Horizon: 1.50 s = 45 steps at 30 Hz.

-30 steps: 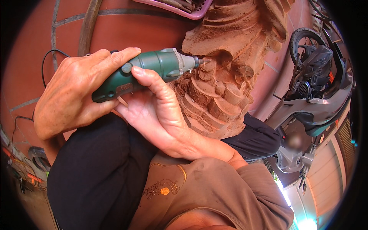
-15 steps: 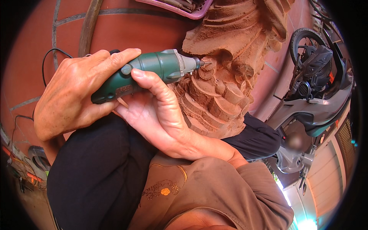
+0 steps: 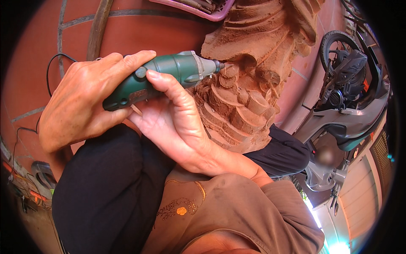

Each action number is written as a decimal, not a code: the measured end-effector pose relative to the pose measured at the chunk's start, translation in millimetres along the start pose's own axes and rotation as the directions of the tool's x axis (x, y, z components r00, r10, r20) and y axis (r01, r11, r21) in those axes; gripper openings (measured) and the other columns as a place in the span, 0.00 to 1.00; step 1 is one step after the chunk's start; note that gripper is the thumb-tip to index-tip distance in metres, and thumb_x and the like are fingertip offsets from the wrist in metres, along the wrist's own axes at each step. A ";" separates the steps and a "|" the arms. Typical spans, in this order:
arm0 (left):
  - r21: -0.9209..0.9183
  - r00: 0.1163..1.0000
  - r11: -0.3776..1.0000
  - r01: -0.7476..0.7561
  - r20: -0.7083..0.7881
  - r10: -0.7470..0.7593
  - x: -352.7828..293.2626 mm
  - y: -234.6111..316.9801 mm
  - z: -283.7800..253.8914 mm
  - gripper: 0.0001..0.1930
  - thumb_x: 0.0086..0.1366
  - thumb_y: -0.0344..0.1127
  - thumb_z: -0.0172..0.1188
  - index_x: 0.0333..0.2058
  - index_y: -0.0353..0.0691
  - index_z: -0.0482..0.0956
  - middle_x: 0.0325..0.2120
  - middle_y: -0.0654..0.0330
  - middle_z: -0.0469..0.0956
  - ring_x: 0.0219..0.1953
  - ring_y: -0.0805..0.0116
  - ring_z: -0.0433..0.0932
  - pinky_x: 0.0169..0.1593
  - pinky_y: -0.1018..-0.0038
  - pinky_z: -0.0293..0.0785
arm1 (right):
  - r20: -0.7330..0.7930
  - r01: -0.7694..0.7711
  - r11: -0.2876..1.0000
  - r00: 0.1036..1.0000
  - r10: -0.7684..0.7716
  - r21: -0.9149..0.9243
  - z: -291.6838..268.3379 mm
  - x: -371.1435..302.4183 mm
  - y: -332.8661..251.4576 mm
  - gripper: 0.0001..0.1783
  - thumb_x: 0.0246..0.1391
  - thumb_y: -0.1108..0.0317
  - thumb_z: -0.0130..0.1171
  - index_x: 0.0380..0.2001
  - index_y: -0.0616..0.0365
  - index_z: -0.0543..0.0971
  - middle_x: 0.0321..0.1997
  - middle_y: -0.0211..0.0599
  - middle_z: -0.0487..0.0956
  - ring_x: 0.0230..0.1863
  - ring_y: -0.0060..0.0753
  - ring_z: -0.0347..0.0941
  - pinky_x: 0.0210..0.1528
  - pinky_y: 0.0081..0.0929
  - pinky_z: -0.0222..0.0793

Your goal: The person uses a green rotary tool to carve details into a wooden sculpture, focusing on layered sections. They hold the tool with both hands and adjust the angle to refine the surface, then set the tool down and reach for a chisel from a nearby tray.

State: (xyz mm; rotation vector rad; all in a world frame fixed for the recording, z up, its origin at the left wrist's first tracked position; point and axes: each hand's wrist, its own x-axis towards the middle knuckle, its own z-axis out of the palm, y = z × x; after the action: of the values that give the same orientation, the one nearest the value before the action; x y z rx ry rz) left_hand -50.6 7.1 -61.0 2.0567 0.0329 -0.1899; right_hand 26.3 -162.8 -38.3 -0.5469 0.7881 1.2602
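Note:
Both my hands grip a green rotary tool [image 3: 169, 70] with a grey nose. My left hand [image 3: 82, 99] wraps its rear part, fingers over the top and thumb below. My right hand [image 3: 175, 122] supports it from beneath, thumb on the near side; its other fingers are mostly hidden behind the body. A slim pointed bit [image 3: 228, 66] sticks out of the nose and meets a small rounded knob on a reddish-brown carving [image 3: 249, 106]. The carving looks like wood, dusty, with deep folds and layered lobes. It lies between my dark-trousered legs.
A pink basket [image 3: 218, 15] with dark tools stands at the far edge. Beside a curved wooden bar [image 3: 98, 31], a black cord [image 3: 48, 80] runs over red floor tiles [image 3: 139, 38]. A motorbike [image 3: 351, 101] is on the right. Cables and a dark ring [image 3: 42, 174] lie far left.
The rotary tool and both hands have shifted slightly away from me, its bit a little farther up on the knob. The carving has stayed in place.

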 end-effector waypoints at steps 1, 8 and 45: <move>0.001 1.000 1.000 -0.002 -0.002 0.002 0.0 -0.3 0.3 0.46 0.38 0.29 0.73 0.62 0.37 0.70 0.36 0.49 0.79 0.35 0.48 0.79 0.38 0.61 0.75 | 0.002 0.000 1.000 1.000 0.000 -0.001 0.0 0.2 -0.1 0.22 0.58 0.58 0.65 0.51 0.55 0.71 0.50 0.33 0.77 0.55 0.29 0.72 0.64 0.37 0.63; -0.015 1.000 1.000 -0.009 0.001 0.009 0.3 -1.2 0.6 0.47 0.37 0.29 0.73 0.62 0.37 0.70 0.36 0.49 0.79 0.35 0.48 0.79 0.38 0.61 0.75 | 0.004 -0.006 1.000 1.000 0.006 -0.002 -0.2 -0.7 0.3 0.22 0.58 0.59 0.65 0.51 0.55 0.71 0.50 0.32 0.77 0.54 0.28 0.72 0.64 0.37 0.62; -0.033 1.000 0.999 0.028 -0.002 -0.029 -13.4 1.5 2.7 0.46 0.39 0.27 0.72 0.63 0.38 0.70 0.34 0.49 0.78 0.34 0.49 0.79 0.38 0.61 0.75 | 0.002 -0.023 0.998 1.000 0.023 -0.051 -4.1 -5.6 8.4 0.25 0.58 0.60 0.66 0.55 0.56 0.69 0.53 0.32 0.74 0.58 0.28 0.68 0.68 0.35 0.58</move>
State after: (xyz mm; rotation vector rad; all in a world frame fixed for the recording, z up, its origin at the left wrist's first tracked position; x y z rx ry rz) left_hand -63.9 4.9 -58.9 2.0245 0.0665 -0.2033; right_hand 16.6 -167.3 -36.0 -0.5788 0.7636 1.3050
